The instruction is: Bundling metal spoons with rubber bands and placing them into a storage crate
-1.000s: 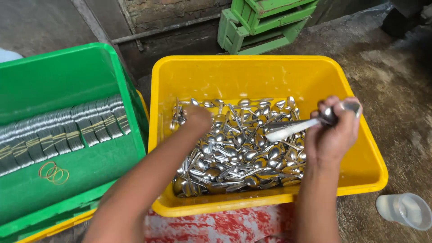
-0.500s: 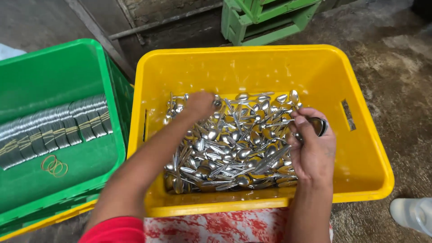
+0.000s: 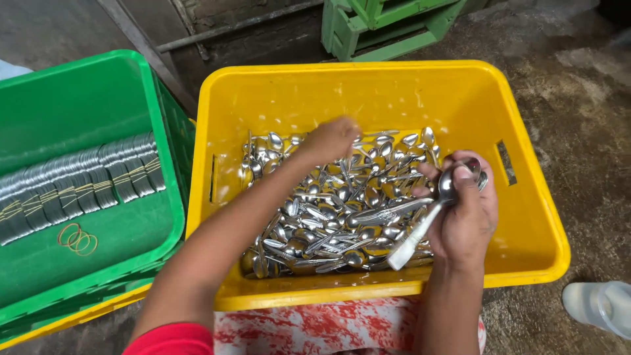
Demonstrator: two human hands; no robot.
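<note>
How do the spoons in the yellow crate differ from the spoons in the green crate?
The spoons in the yellow crate lie loose in a jumbled pile; the spoons in the green crate stand packed in neat banded rows. The left hand reaches only into the yellow pile; the right hand holds a few. Both are shiny metal.

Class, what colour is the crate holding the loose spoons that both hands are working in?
Yellow: the crate shows plainly in the head view.

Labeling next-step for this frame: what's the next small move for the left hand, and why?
Probably close the left hand on one loose spoon from the spoon pile in the yellow crate and lift it toward the right hand, which holds a small bunch of spoons. The left hand rests on the pile with nothing visibly gripped.
</note>
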